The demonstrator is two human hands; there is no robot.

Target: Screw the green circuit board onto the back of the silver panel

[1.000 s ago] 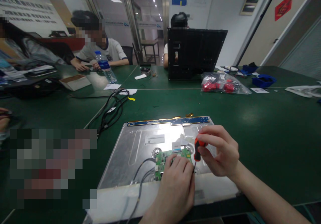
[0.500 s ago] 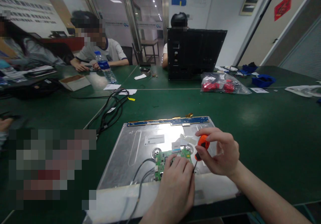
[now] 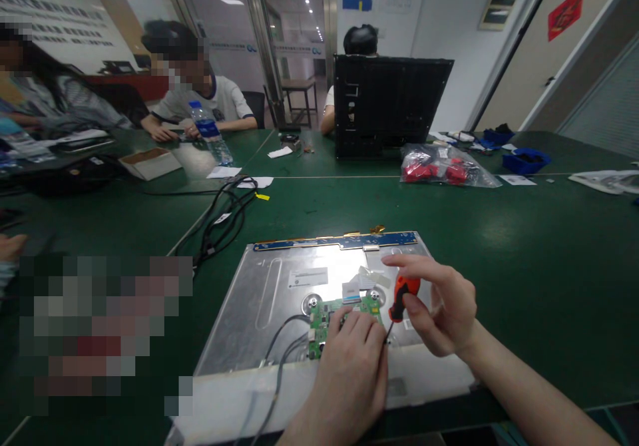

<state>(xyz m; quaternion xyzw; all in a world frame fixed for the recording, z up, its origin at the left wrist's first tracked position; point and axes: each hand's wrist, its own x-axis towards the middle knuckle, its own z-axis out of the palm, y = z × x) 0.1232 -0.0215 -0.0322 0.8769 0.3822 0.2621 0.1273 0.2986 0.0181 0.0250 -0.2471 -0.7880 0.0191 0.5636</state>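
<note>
In the head view, a screwdriver with an orange and black handle stands tilted, its thin shaft pointing down at the right edge of a green circuit board. My right hand grips the handle lightly, thumb against it and index finger stretched over the top. Lying over the board, my left hand covers its lower right part, with fingers close to the screwdriver's tip. The left thumb and the tip itself are hidden. The board sits on the back of a silver display panel, which has a blue circuit strip along its far edge.
Grey cables run from the board across the panel. Black cables lie to the left. Beyond are a water bottle, a cardboard box, a plastic bag with red items and a black screen. Several people sit around the table.
The fingers of my right hand have shifted on the handle: the index finger reaches further out, and the handle has turned and leans slightly right. My left hand has stayed in place.
</note>
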